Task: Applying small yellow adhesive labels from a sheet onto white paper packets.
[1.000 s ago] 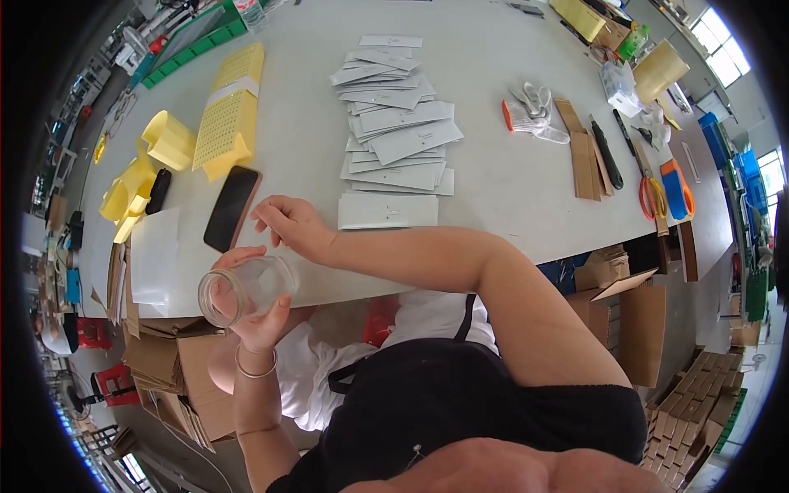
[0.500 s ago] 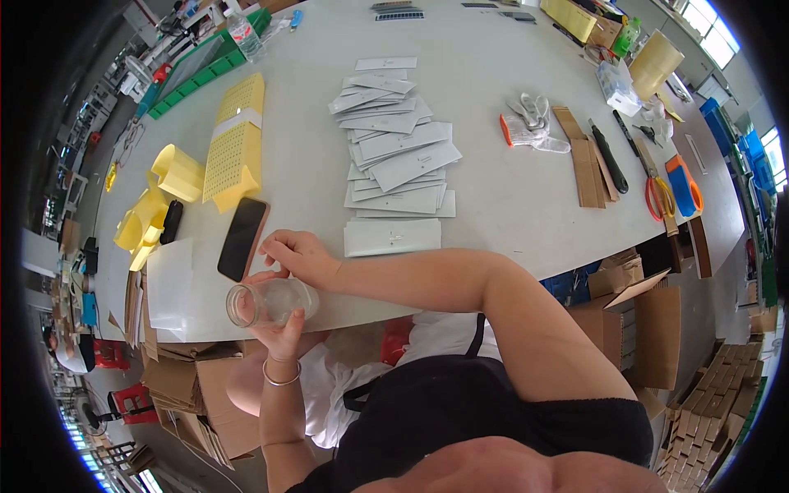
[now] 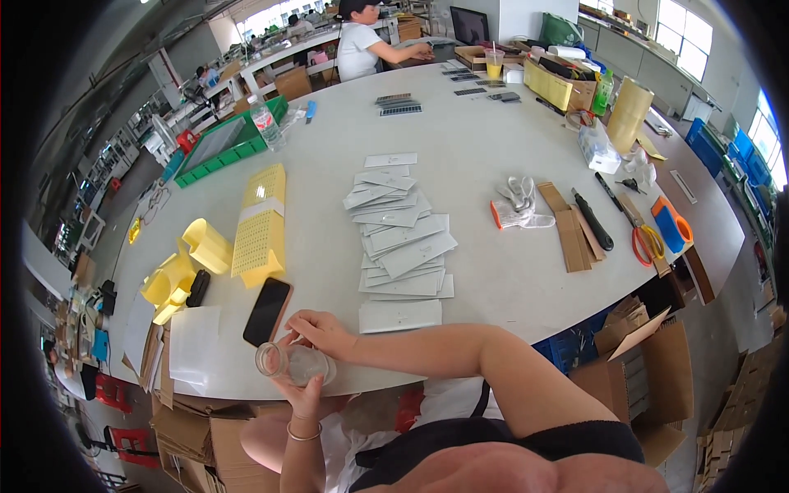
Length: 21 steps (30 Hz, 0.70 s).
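My left hand [image 3: 306,393] holds a clear glass jar [image 3: 292,363] tipped on its side over the table's near edge, its open mouth pointing left. My right hand [image 3: 319,331] reaches across from the right and rests its fingers on top of the jar; whether they pinch anything is hidden. A black phone [image 3: 267,311] lies just beyond the jar. A row of white flat packets [image 3: 400,238] runs away from me, the nearest packet [image 3: 400,315] right of my right hand.
Yellow perforated trays [image 3: 260,223] and yellow holders [image 3: 185,267] sit left. White gloves [image 3: 518,205], cardboard strips [image 3: 571,234], a black knife [image 3: 593,220] and scissors [image 3: 645,238] lie right. A green crate [image 3: 226,144] and a seated person [image 3: 366,45] are far off. Cardboard boxes [image 3: 649,361] stand below the table's edge.
The view has tilted up, showing more of the far table and room. Both hands stay on the jar, which sits slightly further right and lower against the table edge.
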Motion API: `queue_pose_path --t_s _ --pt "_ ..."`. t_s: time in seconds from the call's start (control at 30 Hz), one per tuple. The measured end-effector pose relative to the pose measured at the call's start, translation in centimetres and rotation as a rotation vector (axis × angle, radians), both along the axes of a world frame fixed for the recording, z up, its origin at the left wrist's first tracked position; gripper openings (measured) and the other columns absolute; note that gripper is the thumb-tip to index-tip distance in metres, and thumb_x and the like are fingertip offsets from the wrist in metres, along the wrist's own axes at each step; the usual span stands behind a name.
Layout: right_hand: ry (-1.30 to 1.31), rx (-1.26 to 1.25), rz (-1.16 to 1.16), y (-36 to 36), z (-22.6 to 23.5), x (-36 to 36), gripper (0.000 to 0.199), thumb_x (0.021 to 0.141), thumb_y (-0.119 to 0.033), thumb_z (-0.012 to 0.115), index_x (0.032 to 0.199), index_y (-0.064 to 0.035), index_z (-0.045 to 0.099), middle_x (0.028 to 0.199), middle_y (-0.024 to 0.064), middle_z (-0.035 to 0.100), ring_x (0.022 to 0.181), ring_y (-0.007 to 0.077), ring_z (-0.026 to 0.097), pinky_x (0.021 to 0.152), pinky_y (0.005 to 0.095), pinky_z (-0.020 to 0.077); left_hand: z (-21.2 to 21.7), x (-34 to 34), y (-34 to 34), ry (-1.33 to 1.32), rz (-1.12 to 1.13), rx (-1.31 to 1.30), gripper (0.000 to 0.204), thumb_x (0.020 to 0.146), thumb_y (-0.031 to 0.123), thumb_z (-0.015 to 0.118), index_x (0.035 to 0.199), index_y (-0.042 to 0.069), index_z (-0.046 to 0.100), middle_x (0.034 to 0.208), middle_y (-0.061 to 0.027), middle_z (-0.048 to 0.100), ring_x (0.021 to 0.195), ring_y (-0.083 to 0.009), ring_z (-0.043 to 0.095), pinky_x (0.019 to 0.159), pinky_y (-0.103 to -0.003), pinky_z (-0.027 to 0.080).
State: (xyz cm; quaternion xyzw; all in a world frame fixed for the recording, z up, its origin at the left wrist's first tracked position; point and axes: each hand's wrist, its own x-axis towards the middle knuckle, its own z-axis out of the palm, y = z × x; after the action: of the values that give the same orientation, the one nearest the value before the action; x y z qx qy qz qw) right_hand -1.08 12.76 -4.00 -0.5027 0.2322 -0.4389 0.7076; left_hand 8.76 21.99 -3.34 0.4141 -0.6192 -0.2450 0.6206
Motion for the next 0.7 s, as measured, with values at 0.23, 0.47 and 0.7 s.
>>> queue_pose_path --t_s 0.23,0.47,0.7 --pt "0.024 0.028 0.000 0.1 0.8 -0.3 0.034 0.093 -0.035 0.052 0.096 -0.0032 0.063 0.082 0.0031 0.063 0.069 0.0090 0.056 0.061 0.0239 0.0469 0.3 -0.3 -0.1 0.061 0.029 0.026 0.094 0.072 0.044 0.077 0.136 0.004 0.021 0.129 -0.0199 0.041 0.114 -0.0316 0.049 0.094 -0.043 0.045" --pt "-0.024 0.072 -0.012 0.5 0.6 0.4 0.036 0.092 -0.035 0.052 0.091 -0.0012 0.064 0.074 0.0041 0.063 0.066 0.0088 0.053 0.057 0.0264 0.0459 -0.8 0.6 0.4 -0.045 0.088 0.036 0.097 0.075 0.054 0.070 0.138 0.002 0.019 0.127 -0.0224 0.043 0.113 -0.0317 0.049 0.093 -0.043 0.045" --pt "0.036 0.048 -0.044 0.1 1.4 -0.4 0.033 0.091 -0.033 0.054 0.089 -0.0018 0.065 0.072 0.0041 0.063 0.064 0.0093 0.054 0.058 0.0264 0.0468 -1.0 0.6 0.0 0.036 0.052 0.042 0.093 0.071 0.036 0.079 0.138 0.008 0.021 0.131 -0.0207 0.038 0.122 -0.0345 0.043 0.099 -0.047 0.042"
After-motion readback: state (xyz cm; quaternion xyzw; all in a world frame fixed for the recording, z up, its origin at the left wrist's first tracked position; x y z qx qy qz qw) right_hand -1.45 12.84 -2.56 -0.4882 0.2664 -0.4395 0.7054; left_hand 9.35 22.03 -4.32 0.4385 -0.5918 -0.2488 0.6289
